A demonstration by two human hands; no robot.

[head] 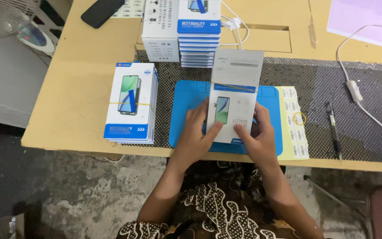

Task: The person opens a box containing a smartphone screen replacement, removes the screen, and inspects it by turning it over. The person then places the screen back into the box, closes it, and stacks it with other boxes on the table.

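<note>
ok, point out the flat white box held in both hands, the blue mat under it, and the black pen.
flat white box (234, 88), head view, middle of its face
blue mat (189, 95), head view, bare upper-left part
black pen (334, 130), head view, mid barrel

Glossy cardboard package (234, 95), smooth blue rubbery mat (186, 115), matt wooden table (76, 102).

A small packing workshop for phone accessories. A plywood bench (80, 88) carried banded stacks of flat retail boxes (131, 104), a blue work mat (186, 95), a sheet of barcode stickers (295, 121) and a pen (334, 128), above a bare concrete floor (80, 194).
</note>
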